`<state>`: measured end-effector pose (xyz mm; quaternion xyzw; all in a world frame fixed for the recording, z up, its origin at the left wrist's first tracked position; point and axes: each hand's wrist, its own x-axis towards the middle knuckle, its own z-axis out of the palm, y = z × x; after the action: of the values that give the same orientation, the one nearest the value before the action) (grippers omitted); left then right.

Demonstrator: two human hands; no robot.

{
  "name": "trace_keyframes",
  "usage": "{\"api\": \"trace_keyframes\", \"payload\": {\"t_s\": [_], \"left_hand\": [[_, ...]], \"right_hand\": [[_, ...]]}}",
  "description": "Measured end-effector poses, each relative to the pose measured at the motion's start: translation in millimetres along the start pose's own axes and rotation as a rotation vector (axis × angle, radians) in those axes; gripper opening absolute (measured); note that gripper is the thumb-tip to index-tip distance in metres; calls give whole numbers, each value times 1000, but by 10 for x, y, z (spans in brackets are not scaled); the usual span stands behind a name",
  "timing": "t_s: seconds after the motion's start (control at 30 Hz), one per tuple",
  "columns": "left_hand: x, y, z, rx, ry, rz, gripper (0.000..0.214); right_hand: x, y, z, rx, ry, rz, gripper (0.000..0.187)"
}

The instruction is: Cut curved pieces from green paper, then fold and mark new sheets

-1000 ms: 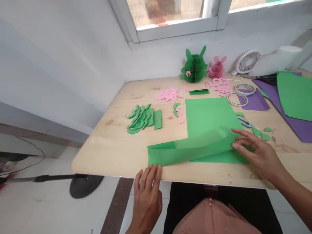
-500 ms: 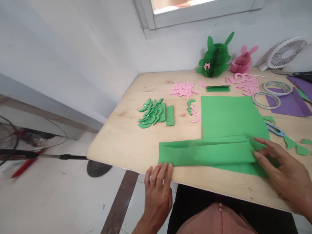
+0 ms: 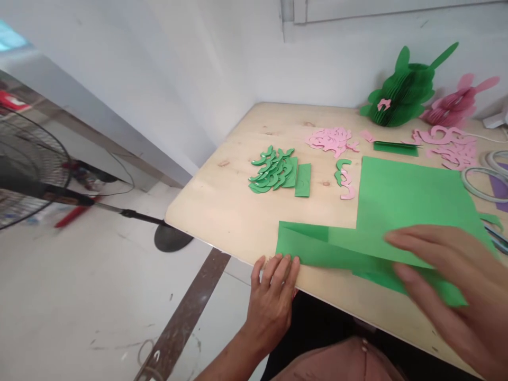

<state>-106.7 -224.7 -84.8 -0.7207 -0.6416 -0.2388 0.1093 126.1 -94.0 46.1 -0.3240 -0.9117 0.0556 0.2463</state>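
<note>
A folded green paper strip (image 3: 317,251) lies along the front of the table, its upper flap lifted a little. My left hand (image 3: 272,299) rests at the table edge, fingers stretched out, fingertips touching the strip's lower left edge. Over the strip's right part is my right hand (image 3: 452,275), slightly blurred, thumb and fingers apart. It covers the strip's right end; whether it touches the paper is hard to tell. Behind the strip, a large green paper sheet (image 3: 413,196) lies flat, partly under it.
Green cut-outs (image 3: 272,172) and pink cut-outs (image 3: 329,140) lie in piles on the table (image 3: 222,196). A green paper figure (image 3: 405,95) and a pink one (image 3: 452,106) stand against the wall. Tape rolls (image 3: 482,184) lie at right. A fan (image 3: 35,174) stands beside the table.
The view has swung left. My right hand has moved left along the folded strip, and its thumb and fingers are apart. The flap lies at a slant. My left hand stays at the strip's left end.
</note>
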Motion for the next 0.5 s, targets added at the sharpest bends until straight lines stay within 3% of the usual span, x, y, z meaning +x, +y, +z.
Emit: {"api": "trace_keyframes", "payload": {"t_s": [0.07,0.13,0.3,0.37,0.5], "left_hand": [[-8,-1,4,8,1,0,56],[-15,-3,6,9,0,2,56],[-16,-13,7,-11,2,8,54],[-14,-19,8,-5,2,13,52],[-20,-30,10,18,3,18,47]], "right_hand": [[351,-239,174,67,-104,-145,24],[635,-394,374,60,-235,-202,18],[1003,-483,804,-56,-675,-62,16],[1060,-472,913,-62,-761,-35,17],[1115,-465,1017,-84,-790,-20,14]]}}
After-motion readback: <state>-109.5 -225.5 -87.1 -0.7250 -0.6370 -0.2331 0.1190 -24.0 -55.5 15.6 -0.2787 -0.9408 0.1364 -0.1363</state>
